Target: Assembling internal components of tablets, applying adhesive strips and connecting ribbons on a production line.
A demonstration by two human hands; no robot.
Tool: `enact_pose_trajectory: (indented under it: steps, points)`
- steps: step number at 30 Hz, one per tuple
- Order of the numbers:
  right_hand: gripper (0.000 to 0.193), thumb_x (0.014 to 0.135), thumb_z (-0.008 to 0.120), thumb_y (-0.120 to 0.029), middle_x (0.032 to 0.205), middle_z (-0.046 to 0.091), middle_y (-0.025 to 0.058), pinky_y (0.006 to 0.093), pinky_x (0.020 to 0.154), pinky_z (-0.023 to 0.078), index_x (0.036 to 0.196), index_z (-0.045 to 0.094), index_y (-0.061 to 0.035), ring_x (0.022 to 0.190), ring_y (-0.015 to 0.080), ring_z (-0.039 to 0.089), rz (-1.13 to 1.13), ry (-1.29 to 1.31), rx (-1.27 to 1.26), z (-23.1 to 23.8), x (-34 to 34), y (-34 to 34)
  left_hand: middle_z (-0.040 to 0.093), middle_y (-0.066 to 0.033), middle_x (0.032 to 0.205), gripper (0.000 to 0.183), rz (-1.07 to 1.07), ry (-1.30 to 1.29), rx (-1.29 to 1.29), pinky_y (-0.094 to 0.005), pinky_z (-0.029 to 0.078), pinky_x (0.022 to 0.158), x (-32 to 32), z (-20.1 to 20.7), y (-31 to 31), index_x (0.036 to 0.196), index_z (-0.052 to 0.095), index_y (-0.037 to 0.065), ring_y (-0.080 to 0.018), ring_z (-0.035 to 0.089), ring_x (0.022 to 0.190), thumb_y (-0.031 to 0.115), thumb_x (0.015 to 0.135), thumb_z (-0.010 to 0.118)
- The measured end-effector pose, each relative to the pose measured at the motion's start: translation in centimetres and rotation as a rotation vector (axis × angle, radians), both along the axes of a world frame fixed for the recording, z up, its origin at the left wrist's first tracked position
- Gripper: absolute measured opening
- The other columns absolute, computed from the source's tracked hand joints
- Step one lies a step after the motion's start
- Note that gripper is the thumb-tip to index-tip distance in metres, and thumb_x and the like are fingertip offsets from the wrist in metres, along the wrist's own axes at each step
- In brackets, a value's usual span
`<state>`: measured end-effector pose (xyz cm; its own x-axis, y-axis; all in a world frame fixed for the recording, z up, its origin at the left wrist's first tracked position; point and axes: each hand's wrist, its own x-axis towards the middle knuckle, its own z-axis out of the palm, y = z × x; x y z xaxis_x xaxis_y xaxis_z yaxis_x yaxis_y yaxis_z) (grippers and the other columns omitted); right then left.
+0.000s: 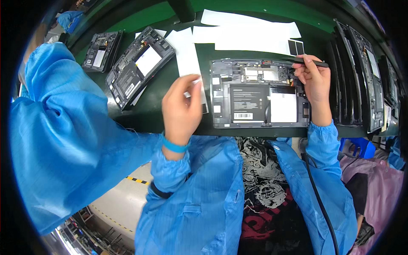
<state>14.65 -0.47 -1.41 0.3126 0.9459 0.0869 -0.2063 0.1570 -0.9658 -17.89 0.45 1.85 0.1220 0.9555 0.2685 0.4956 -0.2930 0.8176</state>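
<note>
An opened tablet lies in front of me, its black battery, circuit board and a white patch showing. My right hand is at its upper right corner, fingers closed round slim black tweezers that point left over the top edge. Just left of the tablet, my left hand hovers with its fingers curled into a pinch. Whatever that pinch holds, if anything, is too small to make out. Below the left hand lies a white paper strip with dark pieces at its near end.
Another opened tablet leans at the left, with a small stack of tablets beyond it. White sheets lie along the back. Several tablets stand upright in a row at the right. A person's blue sleeve fills the left side.
</note>
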Motion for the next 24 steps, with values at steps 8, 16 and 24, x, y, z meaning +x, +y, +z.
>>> enact_pose_trajectory:
  steps: [8,16,24]
  points:
    - [0.022,0.087,0.064,-0.019,0.073,0.069,0.0103,0.0288,0.057,0.052,0.090,0.067,0.0026,0.065,0.0140,0.067,0.387,-0.434,-0.111,4.5,-16.0,-0.3,0.055,-0.0089,0.136,0.054,-0.114,0.408,0.049,-0.0486,0.028,0.111,-7.1,-5.5,-2.1,0.133,0.052,0.006,-0.0299,0.039,0.136,0.014,0.082,0.069]
    - [0.024,0.082,0.058,-0.018,0.064,0.062,0.0217,0.0431,0.058,0.050,0.076,0.065,0.0044,0.062,0.0380,0.064,0.314,-0.840,-0.125,1.8,-19.8,1.3,0.058,-0.0072,0.133,0.056,-0.109,0.429,0.086,-0.0486,0.025,0.111,-7.5,-6.0,-1.8,0.131,0.055,0.009,-0.0284,0.042,0.134,0.026,0.081,0.072]
    - [0.022,0.083,0.059,-0.017,0.059,0.060,0.0204,0.0401,0.057,0.049,0.081,0.067,0.0035,0.057,0.0352,0.064,0.282,-0.829,-0.117,1.3,-20.8,0.9,0.058,-0.0061,0.132,0.056,-0.104,0.440,0.086,-0.0490,0.025,0.111,-7.6,-5.8,-1.8,0.130,0.055,0.010,-0.0279,0.043,0.133,0.028,0.080,0.073]
